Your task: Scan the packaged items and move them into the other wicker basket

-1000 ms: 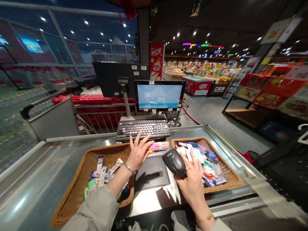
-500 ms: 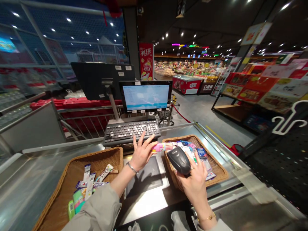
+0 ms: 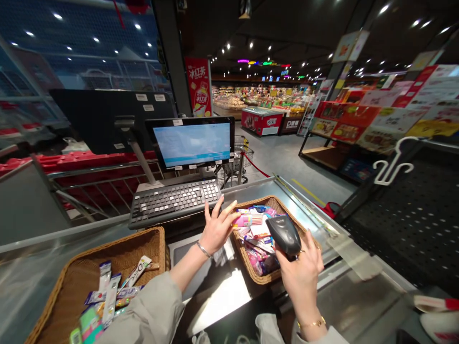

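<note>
My left hand (image 3: 217, 231) pinches a small pink pack with striped sticks (image 3: 247, 220) between thumb and fingers, its other fingers spread. The pack is above the left edge of the right wicker basket (image 3: 258, 279), which is filled with small wrapped snacks (image 3: 256, 246). My right hand (image 3: 301, 267) grips a black barcode scanner (image 3: 285, 235) over the same basket, its head close to the end of the pack. To the left, another wicker basket (image 3: 71, 272) holds several slim wrapped bars (image 3: 111, 294) and a green pack; my left sleeve partly covers it.
A keyboard (image 3: 175, 200) and a lit monitor (image 3: 193, 143) stand behind the baskets on the metal counter (image 3: 247, 191). The back of a second screen (image 3: 96, 119) is at left. A white hook (image 3: 392, 162) rises at right. Plastic bags (image 3: 268, 328) are at the near edge.
The view has turned right, so the counter shifts left in the picture. My left hand has brought the pink pack further over the right basket. The scanner has moved right, away from the pack's end.
</note>
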`<state>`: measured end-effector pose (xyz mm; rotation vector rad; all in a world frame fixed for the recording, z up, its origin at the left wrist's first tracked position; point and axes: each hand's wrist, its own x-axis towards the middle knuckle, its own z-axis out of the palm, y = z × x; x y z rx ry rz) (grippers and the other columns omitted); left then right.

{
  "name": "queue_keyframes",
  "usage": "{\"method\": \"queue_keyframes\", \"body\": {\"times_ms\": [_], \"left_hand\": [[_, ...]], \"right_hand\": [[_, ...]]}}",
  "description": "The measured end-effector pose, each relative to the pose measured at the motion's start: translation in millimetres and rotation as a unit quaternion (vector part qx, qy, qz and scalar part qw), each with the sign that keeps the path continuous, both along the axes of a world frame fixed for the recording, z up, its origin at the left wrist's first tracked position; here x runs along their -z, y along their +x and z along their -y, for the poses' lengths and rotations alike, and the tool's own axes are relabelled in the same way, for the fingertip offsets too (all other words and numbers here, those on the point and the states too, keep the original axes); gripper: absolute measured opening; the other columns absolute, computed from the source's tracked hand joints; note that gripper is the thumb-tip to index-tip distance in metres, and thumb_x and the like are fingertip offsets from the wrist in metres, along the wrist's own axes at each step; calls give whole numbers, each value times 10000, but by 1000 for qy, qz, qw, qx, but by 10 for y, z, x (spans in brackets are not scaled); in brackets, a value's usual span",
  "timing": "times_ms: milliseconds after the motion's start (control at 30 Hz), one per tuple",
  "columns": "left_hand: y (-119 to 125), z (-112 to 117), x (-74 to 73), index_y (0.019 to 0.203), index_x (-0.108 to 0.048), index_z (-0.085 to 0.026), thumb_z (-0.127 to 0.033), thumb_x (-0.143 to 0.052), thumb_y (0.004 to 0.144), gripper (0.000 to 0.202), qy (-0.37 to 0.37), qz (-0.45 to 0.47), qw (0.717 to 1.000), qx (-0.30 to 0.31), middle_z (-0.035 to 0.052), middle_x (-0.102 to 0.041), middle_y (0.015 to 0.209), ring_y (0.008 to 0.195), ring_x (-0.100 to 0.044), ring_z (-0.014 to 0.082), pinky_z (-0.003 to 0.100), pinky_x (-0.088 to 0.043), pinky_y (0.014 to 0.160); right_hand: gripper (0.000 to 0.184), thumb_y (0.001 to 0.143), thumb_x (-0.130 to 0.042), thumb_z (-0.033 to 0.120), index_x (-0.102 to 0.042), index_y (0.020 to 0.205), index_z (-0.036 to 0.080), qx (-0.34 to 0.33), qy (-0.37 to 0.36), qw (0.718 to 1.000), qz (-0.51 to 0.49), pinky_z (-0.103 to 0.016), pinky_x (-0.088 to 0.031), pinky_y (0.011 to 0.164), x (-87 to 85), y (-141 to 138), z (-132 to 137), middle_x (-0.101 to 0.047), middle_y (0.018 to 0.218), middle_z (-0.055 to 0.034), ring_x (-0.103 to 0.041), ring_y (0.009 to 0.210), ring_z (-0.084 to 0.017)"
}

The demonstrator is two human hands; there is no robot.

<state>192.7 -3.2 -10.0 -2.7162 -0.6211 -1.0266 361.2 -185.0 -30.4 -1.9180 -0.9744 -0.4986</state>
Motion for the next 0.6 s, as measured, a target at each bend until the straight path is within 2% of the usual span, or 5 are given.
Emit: {"method": "queue_keyframes", "body": {"times_ms": [167, 233, 367, 467, 600], "left_hand": [[400, 25, 7, 1254, -582, -295, -317, -535, 914, 343, -25, -13, 999, 17, 55, -488, 1461, 1481, -118, 325, 710, -5, 1126], [626, 50, 48, 1275, -569, -307, -404, -564, 891, 396, -52, -16, 998, -11, 59, -448, 1490, 1474, -136, 347, 730, -7, 1112], [932, 111, 178, 1409, -445, -226, -482, -576, 861, 618, -85, -28, 995, -42, 138, -357, 1534, 1468, -145, 370, 736, -24, 1106], [891, 128, 220, 1421, -425, -197, -513, -533, 881, 635, -97, -37, 994, -45, 144, -347, 1538, 1470, -141, 361, 727, -35, 1112], [608, 115, 168, 1355, -497, -196, -531, -497, 899, 566, -116, -30, 991, -58, 136, -355, 1536, 1466, -163, 360, 723, -65, 1110]], "right_hand": [[514, 797, -566, 583, -677, 1009, 128, 42, 27, 998, -33, -539, -273, 1098, -36, 139, 94, -640, 1181, -190, -460, 1291, -343], [560, 781, -567, 610, -670, 1035, 121, 60, 38, 996, -46, -530, -292, 1090, -36, 177, 124, -618, 1203, -198, -472, 1275, -348], [590, 771, -566, 616, -659, 1067, 114, 62, 35, 995, -66, -537, -304, 1079, -31, 209, 165, -593, 1232, -204, -464, 1275, -359], [577, 774, -556, 617, -671, 1030, 112, 58, 28, 996, -69, -546, -307, 1074, -23, 210, 173, -585, 1241, -212, -465, 1272, -370], [541, 771, -572, 601, -687, 960, 107, 58, 28, 996, -61, -560, -322, 1063, 17, 191, 133, -594, 1224, -219, -484, 1252, -379]]}}
